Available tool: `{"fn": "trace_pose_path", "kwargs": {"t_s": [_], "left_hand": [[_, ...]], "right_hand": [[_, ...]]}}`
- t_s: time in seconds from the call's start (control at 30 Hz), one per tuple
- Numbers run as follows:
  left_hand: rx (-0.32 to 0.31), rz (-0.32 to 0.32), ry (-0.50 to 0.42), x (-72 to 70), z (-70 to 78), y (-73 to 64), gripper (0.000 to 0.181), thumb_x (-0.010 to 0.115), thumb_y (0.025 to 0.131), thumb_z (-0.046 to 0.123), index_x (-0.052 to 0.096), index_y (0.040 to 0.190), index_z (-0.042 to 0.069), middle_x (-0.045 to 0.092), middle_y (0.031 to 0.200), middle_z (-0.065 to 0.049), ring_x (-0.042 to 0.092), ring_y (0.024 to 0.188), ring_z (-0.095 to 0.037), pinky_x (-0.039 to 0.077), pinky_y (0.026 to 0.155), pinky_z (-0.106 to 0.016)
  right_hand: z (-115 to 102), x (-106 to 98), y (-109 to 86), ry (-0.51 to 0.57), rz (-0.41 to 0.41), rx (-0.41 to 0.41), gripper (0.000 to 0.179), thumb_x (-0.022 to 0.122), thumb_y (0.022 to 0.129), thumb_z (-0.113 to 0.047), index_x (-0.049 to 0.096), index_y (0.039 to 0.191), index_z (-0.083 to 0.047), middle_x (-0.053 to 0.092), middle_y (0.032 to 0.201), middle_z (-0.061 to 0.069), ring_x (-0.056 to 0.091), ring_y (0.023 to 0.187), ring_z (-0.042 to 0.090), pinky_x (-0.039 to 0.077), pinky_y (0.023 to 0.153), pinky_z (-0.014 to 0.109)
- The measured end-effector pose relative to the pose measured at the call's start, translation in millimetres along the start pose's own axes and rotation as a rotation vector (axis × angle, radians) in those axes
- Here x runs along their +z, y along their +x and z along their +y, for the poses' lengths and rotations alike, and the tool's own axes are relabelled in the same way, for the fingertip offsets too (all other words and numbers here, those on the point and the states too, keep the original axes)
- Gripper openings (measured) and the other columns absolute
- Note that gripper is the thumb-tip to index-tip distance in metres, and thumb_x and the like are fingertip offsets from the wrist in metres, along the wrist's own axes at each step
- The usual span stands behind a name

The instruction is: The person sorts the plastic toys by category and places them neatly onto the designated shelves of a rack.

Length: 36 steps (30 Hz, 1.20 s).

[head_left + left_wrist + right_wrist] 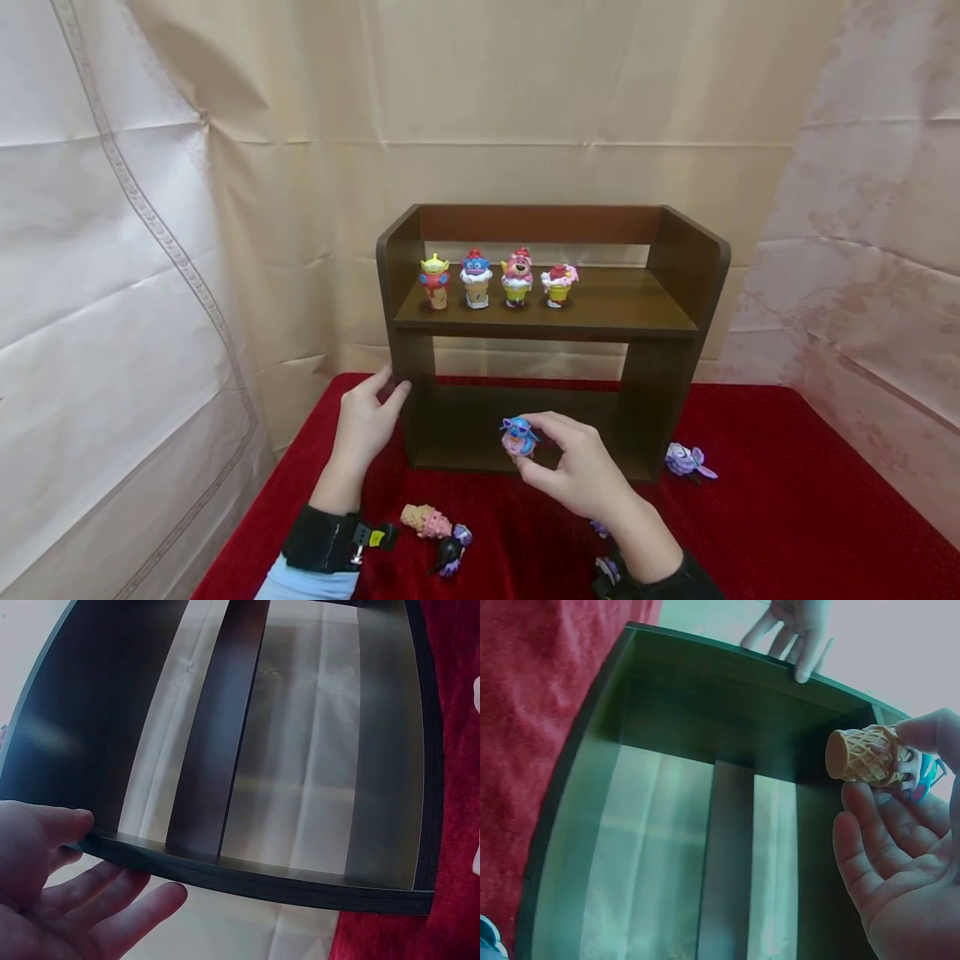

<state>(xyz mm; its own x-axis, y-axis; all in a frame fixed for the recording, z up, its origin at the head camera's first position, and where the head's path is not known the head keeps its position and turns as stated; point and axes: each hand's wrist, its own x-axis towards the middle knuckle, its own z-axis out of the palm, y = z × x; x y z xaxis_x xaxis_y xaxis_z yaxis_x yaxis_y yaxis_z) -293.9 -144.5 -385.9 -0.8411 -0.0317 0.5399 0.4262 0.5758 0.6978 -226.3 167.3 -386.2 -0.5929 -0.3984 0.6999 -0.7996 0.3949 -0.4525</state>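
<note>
A red cloth (765, 508) with a plush, uneven pile covers the work surface. A dark brown shelf (686, 267) stands upright on it; with the shelf as clock centre, positions in the head view are as follows.

12 o'clock: beige curtain (562, 100), with horizontal creases and vertical folds.
9 o'clock: white curtain (97, 333), with a patterned trim strip running down it.
2 to 3 o'clock: pale curtain (877, 250), with a faint pinkish pattern.

Four figures (517, 287) stand in a row on the upper board (637, 304), from 10 to 12 o'clock. A purple toy (688, 462) lies on the cloth at 4 o'clock, near the side panel. A tan-and-pink toy (429, 522) lies at 7 o'clock; a purple-and-black piece (451, 552) is beside it, contact unclear.

The left hand (367, 421) is at 8 o'clock, fingers spread, touching the side panel. The right hand (573, 467), at 6 o'clock, pinches the blue toy (519, 437) between thumb and fingers, off the cloth, before the lower bay.
</note>
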Motion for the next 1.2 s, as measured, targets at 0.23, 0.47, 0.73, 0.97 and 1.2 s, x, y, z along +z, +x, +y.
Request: {"fn": "trace_pose_path", "kwargs": {"t_s": [0.23,0.47,0.73,0.97,1.2], "left_hand": [[0.008,0.000,0.002,-0.5,-0.6,0.4,0.044,0.069,0.099,0.015,0.062,0.142,0.010,0.069,0.128,-0.014,0.070,0.108,-0.030,0.061,0.080,-0.044],[0.018,-0.001,0.002,-0.8,0.3,2.3,0.044,0.069,0.099,0.015,0.062,0.142,0.012,0.068,0.130,-0.013,0.070,0.107,-0.030,0.061,0.081,-0.044],[0.005,-0.005,0.003,-1.1,0.1,2.2,0.045,0.069,0.099,0.016,0.061,0.143,0.012,0.067,0.131,-0.013,0.069,0.110,-0.031,0.061,0.081,-0.044],[-0.005,-0.007,0.003,-1.6,0.2,0.9,0.046,0.069,0.099,0.016,0.060,0.144,0.013,0.067,0.131,-0.013,0.069,0.110,-0.031,0.061,0.081,-0.044],[-0.003,0.000,0.003,-1.0,1.1,1.0,0.043,0.069,0.099,0.016,0.063,0.141,0.009,0.068,0.128,-0.014,0.070,0.106,-0.030,0.061,0.080,-0.045]], "right_hand": [[-8,-12,3.4,-0.033,0.080,-0.042,0.042,0.082,0.082,-0.004,0.070,0.122,-0.013,0.071,0.109,-0.006,0.069,0.092,0.012,0.060,0.079,0.027],[-16,-34,3.4,-0.076,0.187,-0.004,0.051,0.085,0.078,-0.002,0.066,0.125,-0.009,0.073,0.108,-0.002,0.070,0.094,0.013,0.057,0.084,0.021],[-22,-56,3.8,-0.070,0.349,-0.058,0.054,0.083,0.071,0.009,0.067,0.122,-0.001,0.073,0.102,0.006,0.069,0.084,0.012,0.055,0.083,0.017],[-34,-70,10.4,-0.034,0.464,-0.167,0.055,0.077,0.063,0.023,0.066,0.116,0.013,0.067,0.108,0.024,0.065,0.093,0.009,0.054,0.083,0.015],[-28,-78,9.5,-0.062,0.512,-0.148,0.058,0.076,0.063,0.023,0.065,0.119,0.014,0.067,0.104,0.024,0.066,0.085,0.008,0.054,0.079,0.013]]}}
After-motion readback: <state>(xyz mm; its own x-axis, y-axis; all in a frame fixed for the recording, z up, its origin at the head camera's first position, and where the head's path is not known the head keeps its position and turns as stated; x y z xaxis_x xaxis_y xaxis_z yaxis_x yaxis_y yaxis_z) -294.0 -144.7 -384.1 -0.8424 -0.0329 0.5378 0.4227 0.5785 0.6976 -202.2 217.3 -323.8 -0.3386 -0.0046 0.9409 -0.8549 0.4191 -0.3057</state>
